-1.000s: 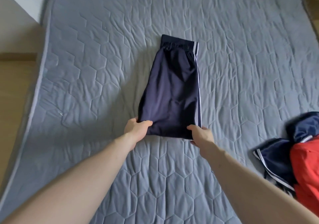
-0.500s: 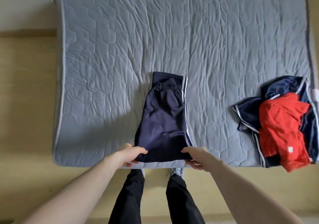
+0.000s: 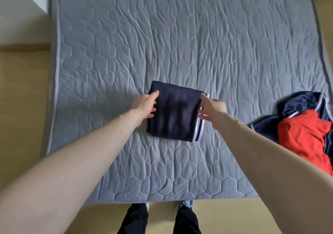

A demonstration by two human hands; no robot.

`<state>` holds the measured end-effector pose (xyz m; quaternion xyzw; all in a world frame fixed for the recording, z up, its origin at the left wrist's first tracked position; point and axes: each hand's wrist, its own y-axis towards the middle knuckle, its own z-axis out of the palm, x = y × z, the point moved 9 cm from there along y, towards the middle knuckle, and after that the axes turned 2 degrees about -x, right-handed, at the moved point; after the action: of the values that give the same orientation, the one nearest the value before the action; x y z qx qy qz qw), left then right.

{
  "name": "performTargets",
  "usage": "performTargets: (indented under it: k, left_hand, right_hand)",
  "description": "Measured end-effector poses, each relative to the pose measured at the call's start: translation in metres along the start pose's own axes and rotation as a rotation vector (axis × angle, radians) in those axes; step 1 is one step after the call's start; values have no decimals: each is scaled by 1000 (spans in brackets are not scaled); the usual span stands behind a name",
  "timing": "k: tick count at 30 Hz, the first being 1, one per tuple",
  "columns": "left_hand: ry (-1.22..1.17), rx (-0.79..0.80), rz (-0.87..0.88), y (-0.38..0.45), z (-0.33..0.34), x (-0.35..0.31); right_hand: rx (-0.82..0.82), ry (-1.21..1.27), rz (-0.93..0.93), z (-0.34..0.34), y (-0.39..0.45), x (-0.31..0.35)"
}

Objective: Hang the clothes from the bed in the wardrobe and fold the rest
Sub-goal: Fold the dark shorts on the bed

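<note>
**Hands squaring a folded pair of shorts**

Left hand (image 3: pixel 144 105), fingers nearly straight, touches the left edge of the folded navy shorts (image 3: pixel 175 112), which lie mid-bed (image 3: pixel 225 53). Right hand (image 3: pixel 213 110), likewise spread, touches the striped right edge. Good practice: press both sides inward evenly, flattening the packet so layers align. At far right, the unfolded pile (image 3: pixel 304 123) of navy and red garments awaits sorting.

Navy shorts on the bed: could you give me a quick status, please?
Left hand, right hand open at its sides. Navy shorts folded flat. Nothing in the way.
</note>
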<state>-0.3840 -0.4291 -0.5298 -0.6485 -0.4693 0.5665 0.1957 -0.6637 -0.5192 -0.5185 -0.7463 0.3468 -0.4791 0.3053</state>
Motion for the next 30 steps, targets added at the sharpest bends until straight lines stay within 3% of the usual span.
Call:
performTargets:
  k: [2,5,9,13,17,23,30]
  left_hand:
    - [156,-75,65,18,0,12]
    - [329,-112,-3,38,6,53]
    - [297,-34,-110,65,25,98]
    - [79,24,-95,84,46,105]
    - [-27,96,-175,84,51,118]
    - [-117,125,-167,26,48,115]
    - [-292,-62,-37,-133,-1,70]
  right_hand:
    - [-27,-224,-68,8,14,-9]
    - [11,-409,-91,26,33,-39]
    - [8,-344,-96,46,68,-70]
    - [34,-178,-55,56,93,-88]
    - [160,-46,50,56,97,-97]
    - [254,-79,-82,30,51,-80]
    - [359,-226,-297,-15,-89,-26]
